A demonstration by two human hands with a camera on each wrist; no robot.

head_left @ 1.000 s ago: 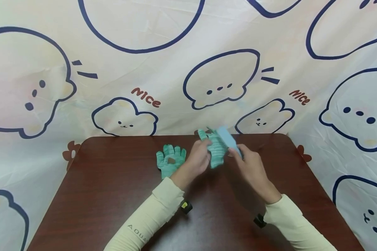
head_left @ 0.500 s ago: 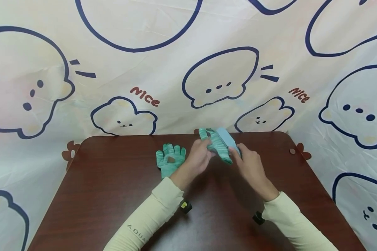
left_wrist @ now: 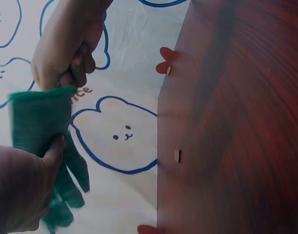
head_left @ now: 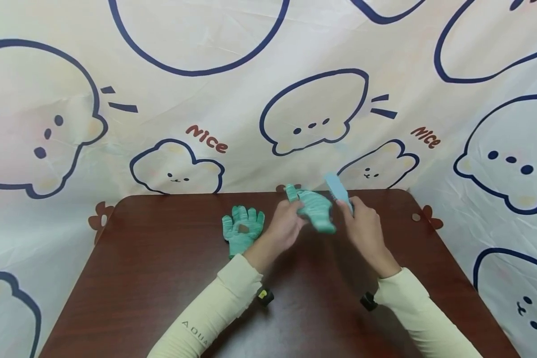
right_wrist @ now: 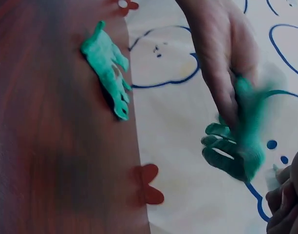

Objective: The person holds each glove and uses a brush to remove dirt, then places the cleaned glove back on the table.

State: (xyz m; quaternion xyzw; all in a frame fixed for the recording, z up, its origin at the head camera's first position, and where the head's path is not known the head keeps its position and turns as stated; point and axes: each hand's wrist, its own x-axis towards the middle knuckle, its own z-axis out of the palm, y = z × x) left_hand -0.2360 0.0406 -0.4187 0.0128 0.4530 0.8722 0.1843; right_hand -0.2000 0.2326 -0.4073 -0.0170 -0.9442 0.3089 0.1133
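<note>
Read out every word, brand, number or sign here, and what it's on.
"Nice", twice, red, on the white cartoon-print cloth backdrop.
"ice", partly covered, same backdrop, left wrist view.
"AQUA", last letter partly turned away, on the pale cream left sleeve.
Nothing readable on the held striped green knit glove or light-blue flat brush. No numbers.

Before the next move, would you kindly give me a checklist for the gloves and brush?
1. Left hand gripping the green striped knit glove: ok.
2. Right hand holding the flat light-blue brush: ok.
3. Second green knit glove lying on the reddish-brown table: ok.
4. Held glove sharp enough to inspect: not ok, blurred.
5. Held glove free of dirt: cannot tell.
</note>
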